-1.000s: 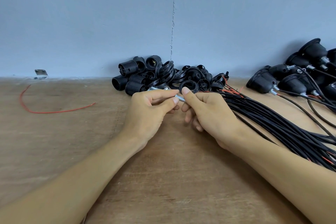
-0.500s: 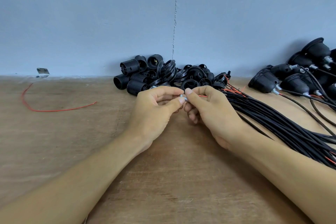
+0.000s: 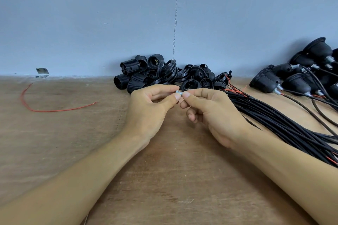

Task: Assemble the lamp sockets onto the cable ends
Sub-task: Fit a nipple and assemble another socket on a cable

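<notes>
My left hand and my right hand meet at the middle of the wooden bench, fingertips together. Between them sits a small silver metal tube, pinched from both sides by thumb and forefinger. A black cable runs back under my right hand toward the bundle of black cables lying to the right; whether my right hand grips it is hidden. Behind my hands, against the wall, lies a pile of loose black socket bodies and rings.
Several assembled black sockets on cables lie at the far right by the wall. A loose red wire curves across the bench at the left. A small metal bracket sits at the wall's foot. The blue wall closes the back.
Both hands have lifted slightly and stayed together. More of the silver tube showed between the fingers a second ago; now only its short middle shows between the fingertips.
</notes>
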A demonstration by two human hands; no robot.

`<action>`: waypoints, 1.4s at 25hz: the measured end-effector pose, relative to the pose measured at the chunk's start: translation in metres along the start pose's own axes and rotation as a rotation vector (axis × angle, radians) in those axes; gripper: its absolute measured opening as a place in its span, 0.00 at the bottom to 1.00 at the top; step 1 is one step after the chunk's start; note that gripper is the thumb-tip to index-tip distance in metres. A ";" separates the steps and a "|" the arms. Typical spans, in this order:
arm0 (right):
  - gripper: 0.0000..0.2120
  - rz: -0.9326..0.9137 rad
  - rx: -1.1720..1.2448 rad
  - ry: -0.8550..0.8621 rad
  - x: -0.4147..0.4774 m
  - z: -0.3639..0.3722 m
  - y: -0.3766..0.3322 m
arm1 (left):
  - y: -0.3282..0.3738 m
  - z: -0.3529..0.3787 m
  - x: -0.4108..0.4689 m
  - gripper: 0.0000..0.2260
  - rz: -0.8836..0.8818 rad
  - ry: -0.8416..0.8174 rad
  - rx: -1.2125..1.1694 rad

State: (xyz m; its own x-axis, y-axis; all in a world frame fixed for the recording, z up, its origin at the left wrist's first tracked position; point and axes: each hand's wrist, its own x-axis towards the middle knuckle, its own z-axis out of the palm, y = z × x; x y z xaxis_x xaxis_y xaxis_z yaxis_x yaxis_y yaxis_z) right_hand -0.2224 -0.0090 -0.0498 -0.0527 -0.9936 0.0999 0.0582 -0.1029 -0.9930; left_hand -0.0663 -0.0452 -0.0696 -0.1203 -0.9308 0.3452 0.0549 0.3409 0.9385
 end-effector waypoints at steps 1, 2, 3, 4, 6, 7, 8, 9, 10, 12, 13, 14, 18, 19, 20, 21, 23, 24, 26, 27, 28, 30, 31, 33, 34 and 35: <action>0.09 0.000 0.001 -0.004 0.000 0.000 0.000 | 0.000 0.000 0.000 0.07 0.003 0.008 -0.002; 0.09 -0.008 -0.002 -0.004 0.000 0.000 0.001 | 0.000 0.000 0.000 0.07 -0.001 0.014 -0.004; 0.09 -0.030 -0.016 0.004 0.000 0.000 0.001 | 0.000 0.000 0.000 0.06 -0.010 0.017 -0.014; 0.09 -0.066 -0.044 0.018 0.000 -0.001 0.001 | 0.000 0.000 0.000 0.06 -0.023 0.014 -0.033; 0.06 -0.151 -0.093 0.045 0.000 -0.001 0.001 | 0.001 0.001 0.000 0.05 -0.053 -0.007 -0.085; 0.06 -0.188 -0.100 0.052 -0.001 -0.001 0.001 | 0.001 0.002 -0.001 0.04 -0.066 -0.016 -0.108; 0.05 -0.220 -0.106 0.054 -0.001 -0.001 0.001 | 0.001 0.003 -0.001 0.04 -0.079 -0.020 -0.130; 0.04 -0.248 -0.119 0.055 -0.001 -0.001 0.001 | 0.001 0.004 -0.001 0.04 -0.097 -0.021 -0.154; 0.03 -0.273 -0.138 0.054 -0.001 -0.001 0.001 | 0.002 0.004 -0.001 0.03 -0.119 -0.020 -0.180; 0.02 -0.306 -0.178 0.048 -0.002 0.000 0.002 | 0.003 0.003 0.001 0.03 -0.159 -0.024 -0.220; 0.02 -0.311 -0.192 0.048 -0.002 0.000 0.002 | 0.003 0.001 0.002 0.03 -0.169 -0.033 -0.229; 0.02 -0.312 -0.204 0.054 -0.002 -0.001 0.002 | 0.003 0.001 0.002 0.03 -0.171 -0.047 -0.237; 0.09 -0.279 -0.310 0.106 -0.001 -0.003 0.002 | 0.003 0.003 -0.001 0.08 -0.149 -0.071 -0.257; 0.11 -0.257 -0.337 0.115 -0.001 -0.003 0.003 | 0.003 0.003 -0.001 0.09 -0.146 -0.070 -0.256; 0.13 -0.232 -0.357 0.118 0.000 -0.003 0.003 | 0.003 0.003 -0.001 0.10 -0.143 -0.068 -0.259; 0.15 -0.208 -0.376 0.119 0.000 -0.003 0.004 | 0.003 0.003 -0.001 0.09 -0.141 -0.064 -0.267; 0.20 -0.168 -0.413 0.117 0.001 -0.001 0.004 | 0.003 0.003 -0.001 0.07 -0.133 -0.063 -0.266; 0.23 -0.146 -0.431 0.119 0.001 -0.001 0.004 | 0.003 0.004 -0.002 0.06 -0.123 -0.070 -0.249; 0.27 -0.108 -0.448 0.115 0.001 0.000 0.003 | 0.004 0.004 -0.003 0.08 -0.098 -0.090 -0.206; 0.28 -0.092 -0.437 0.107 0.000 0.001 0.002 | 0.005 0.004 -0.003 0.08 -0.088 -0.099 -0.193; 0.29 -0.072 -0.416 0.097 0.000 0.001 0.001 | 0.006 0.005 -0.003 0.08 -0.081 -0.103 -0.185; 0.29 -0.028 -0.366 0.078 0.000 0.001 0.001 | 0.007 0.005 -0.004 0.07 -0.069 -0.094 -0.174; 0.27 -0.016 -0.341 0.071 0.000 0.001 0.000 | 0.008 0.006 -0.005 0.07 -0.066 -0.087 -0.172; 0.21 -0.026 -0.275 0.068 -0.001 0.002 0.000 | 0.009 0.007 -0.005 0.07 -0.067 -0.077 -0.166; 0.17 -0.037 -0.220 0.068 -0.002 0.003 -0.001 | 0.009 0.007 -0.005 0.08 -0.066 -0.073 -0.156; 0.15 -0.043 -0.154 0.069 -0.002 0.003 -0.001 | 0.009 0.008 -0.005 0.08 -0.064 -0.069 -0.146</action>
State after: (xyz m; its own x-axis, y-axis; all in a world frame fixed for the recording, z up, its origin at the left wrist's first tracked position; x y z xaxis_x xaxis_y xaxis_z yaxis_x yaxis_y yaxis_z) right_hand -0.2190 -0.0067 -0.0485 -0.1206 -0.9823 0.1433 -0.0986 -0.1318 -0.9864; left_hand -0.0727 -0.0362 -0.0630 -0.1959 -0.9368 0.2898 0.1877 0.2543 0.9488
